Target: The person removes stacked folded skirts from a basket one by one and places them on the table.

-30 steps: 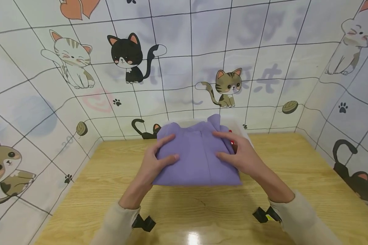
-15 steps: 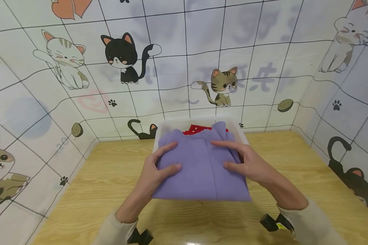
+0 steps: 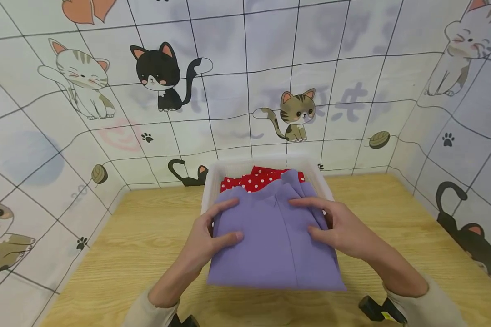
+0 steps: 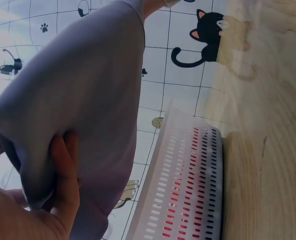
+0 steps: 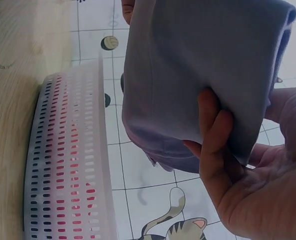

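A folded purple garment is held up by both hands, its lower edge toward me. My left hand grips its left side, thumb on the top face and other fingers curled beneath, as the left wrist view shows. On the opposite side my right hand pinches the cloth the same way, with fingers under it in the right wrist view. Behind and below the garment stands a white slotted basket. Red cloth with white dots lies inside it. The garment hides the basket's front in the head view.
The basket stands on a wood-grain table, close to the back wall covering printed with cats and grid lines. Similar printed walls rise at left and right. A black device sits at the right wrist.
Both hands have brought the purple garment toward me, lower in the head view. More of the basket and the red dotted cloth now shows behind it. The grip looks the same.
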`<control>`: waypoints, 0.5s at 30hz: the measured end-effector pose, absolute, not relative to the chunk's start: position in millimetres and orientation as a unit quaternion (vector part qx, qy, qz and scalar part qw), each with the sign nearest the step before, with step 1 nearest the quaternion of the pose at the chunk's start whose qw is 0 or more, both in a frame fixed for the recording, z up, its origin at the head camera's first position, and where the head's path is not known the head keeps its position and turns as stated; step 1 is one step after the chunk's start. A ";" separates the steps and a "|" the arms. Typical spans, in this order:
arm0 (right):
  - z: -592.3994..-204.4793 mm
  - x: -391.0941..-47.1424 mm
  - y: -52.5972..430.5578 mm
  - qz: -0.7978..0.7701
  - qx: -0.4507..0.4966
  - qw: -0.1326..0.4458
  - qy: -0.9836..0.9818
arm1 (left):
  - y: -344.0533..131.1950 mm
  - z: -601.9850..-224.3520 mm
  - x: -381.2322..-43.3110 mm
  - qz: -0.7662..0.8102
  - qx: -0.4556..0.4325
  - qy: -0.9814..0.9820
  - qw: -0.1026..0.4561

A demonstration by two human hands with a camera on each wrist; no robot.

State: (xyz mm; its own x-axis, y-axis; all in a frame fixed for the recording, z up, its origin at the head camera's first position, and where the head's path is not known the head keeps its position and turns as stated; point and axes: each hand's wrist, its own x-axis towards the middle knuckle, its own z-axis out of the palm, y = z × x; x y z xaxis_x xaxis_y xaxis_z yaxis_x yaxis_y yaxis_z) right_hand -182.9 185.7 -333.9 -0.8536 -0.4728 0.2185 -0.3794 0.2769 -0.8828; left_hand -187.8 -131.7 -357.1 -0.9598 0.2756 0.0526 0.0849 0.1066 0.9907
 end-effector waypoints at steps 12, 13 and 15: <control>-331.4 -175.1 179.6 -0.505 -0.246 0.022 0.827 | -132.7 -360.9 -190.0 0.664 0.118 0.734 0.086; -331.2 -174.2 179.6 -0.503 -0.241 0.020 0.829 | -132.9 -361.4 -189.9 0.660 0.117 0.737 0.086; -330.5 -172.4 179.3 -0.498 -0.226 0.013 0.837 | -133.0 -362.6 -189.7 0.655 0.118 0.741 0.084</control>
State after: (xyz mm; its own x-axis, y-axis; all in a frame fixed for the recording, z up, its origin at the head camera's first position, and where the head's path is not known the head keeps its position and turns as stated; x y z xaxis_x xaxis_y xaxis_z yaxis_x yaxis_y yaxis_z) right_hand -172.4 179.3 -330.5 -0.8977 -0.3914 0.2021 -0.3647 0.4030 -0.8394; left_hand -189.7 -133.0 -362.6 -0.9581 0.2849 0.0290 0.0636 0.1131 0.9915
